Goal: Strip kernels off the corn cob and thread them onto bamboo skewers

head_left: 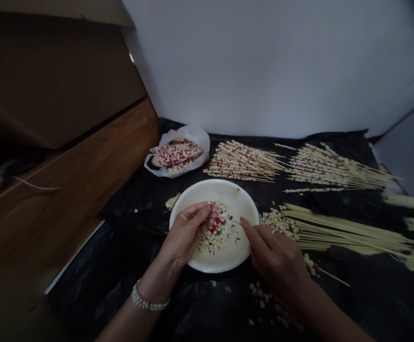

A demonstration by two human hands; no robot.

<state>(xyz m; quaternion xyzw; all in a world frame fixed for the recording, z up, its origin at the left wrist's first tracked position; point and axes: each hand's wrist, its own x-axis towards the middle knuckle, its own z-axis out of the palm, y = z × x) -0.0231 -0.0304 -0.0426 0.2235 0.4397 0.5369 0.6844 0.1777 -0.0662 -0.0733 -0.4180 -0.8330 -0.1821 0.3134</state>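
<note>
A white enamel bowl (241,259) stands on black plastic, with loose pale and dark red corn kernels (210,244) inside over a red and green printed patch. Above the bowl's left side, my left hand (189,230) is closed in a pinch on a small corn kernel at its fingertips. My right hand (276,249), at the bowl's right rim, grips a thin wooden skewer (237,221) that points left toward the other hand. A dark red kernel shows near the skewer's tip. The curled fingers hide most of the skewer's length.
Speckled corn cobs (176,156) lie in a plastic bag behind the bowl. Two piles of kernel-threaded skewers, one middle (244,161) and one right (321,166), lie near the white wall. Bare skewers (349,230) and a kernel heap (278,222) lie right. Wooden furniture (96,175) borders the left.
</note>
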